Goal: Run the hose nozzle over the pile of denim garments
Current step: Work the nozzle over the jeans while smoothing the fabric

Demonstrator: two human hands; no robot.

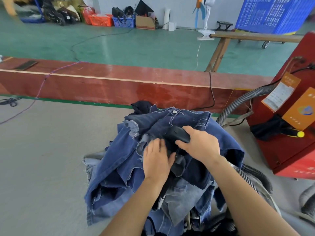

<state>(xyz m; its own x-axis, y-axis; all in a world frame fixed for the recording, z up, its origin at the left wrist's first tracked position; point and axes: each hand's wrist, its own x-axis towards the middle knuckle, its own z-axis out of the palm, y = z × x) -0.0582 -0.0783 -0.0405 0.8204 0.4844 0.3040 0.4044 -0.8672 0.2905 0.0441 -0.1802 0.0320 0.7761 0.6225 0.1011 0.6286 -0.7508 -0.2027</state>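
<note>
nozzle (179, 134): black, rigid plastic, likely light; best held round its body, as now. lies atop the denim pile (170, 159) near the waistband. right hand (200, 143) fingers curled round it, thumb beneath. left hand (157, 159) fingers fairly straight, slightly blurred, pressing the cloth just beside the nozzle. denim soft, floppy, prone to bunching. ribbed hose (238, 104) stiffish, may drag.

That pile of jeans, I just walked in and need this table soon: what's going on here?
A person is working a black hose nozzle over the pile of denim garments. The right hand grips the nozzle on the top garment; the left hand rests flat on the denim beside it. A grey ribbed hose runs to the red machine.
</note>
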